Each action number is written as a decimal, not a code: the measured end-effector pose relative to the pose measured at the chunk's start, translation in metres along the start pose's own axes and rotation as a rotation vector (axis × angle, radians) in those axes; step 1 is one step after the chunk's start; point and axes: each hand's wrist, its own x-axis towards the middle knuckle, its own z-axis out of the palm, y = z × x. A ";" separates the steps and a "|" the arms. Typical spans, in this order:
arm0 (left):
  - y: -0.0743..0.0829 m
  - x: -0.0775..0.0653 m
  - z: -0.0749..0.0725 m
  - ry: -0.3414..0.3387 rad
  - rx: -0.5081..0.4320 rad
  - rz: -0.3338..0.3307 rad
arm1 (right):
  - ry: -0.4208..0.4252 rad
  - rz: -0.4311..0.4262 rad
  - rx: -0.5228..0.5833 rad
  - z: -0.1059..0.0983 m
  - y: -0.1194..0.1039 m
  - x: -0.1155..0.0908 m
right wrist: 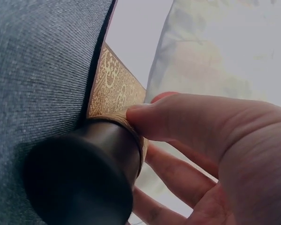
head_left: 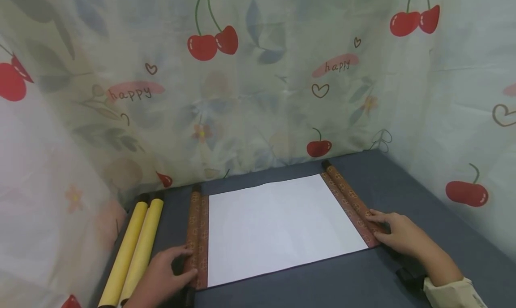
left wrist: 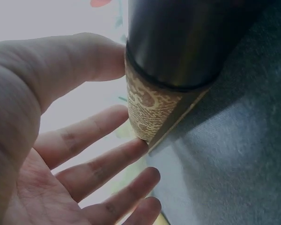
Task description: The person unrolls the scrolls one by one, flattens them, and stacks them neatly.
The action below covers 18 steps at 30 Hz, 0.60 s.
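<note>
A hanging scroll lies unrolled on the dark cloth, its blank white sheet [head_left: 278,223] between two brown patterned rollers with black ends. My left hand [head_left: 163,272] touches the near part of the left roller [head_left: 193,223]. In the left wrist view, its thumb and fairly straight fingertips [left wrist: 138,146] rest against the patterned side, beside the black end cap [left wrist: 178,42]. My right hand [head_left: 403,234] holds the near part of the right roller [head_left: 348,191]. In the right wrist view, its thumb presses the patterned edge by the black knob [right wrist: 79,183], other fingers behind the roller.
Two yellow rolls [head_left: 125,254] with black ends lie side by side at the left. A dark grey cloth [head_left: 322,281] covers the table. Cherry-printed curtains [head_left: 262,97] stand behind it and along both sides. A black band [head_left: 409,279] sits by the right wrist.
</note>
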 end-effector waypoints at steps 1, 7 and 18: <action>0.000 0.000 0.001 0.002 0.003 0.002 | -0.002 -0.003 0.001 0.000 0.000 0.000; 0.003 0.000 0.003 0.002 0.018 0.005 | 0.010 -0.034 0.017 0.003 0.000 -0.003; 0.002 -0.001 0.003 0.003 0.007 0.008 | -0.001 -0.104 0.007 0.004 0.002 -0.004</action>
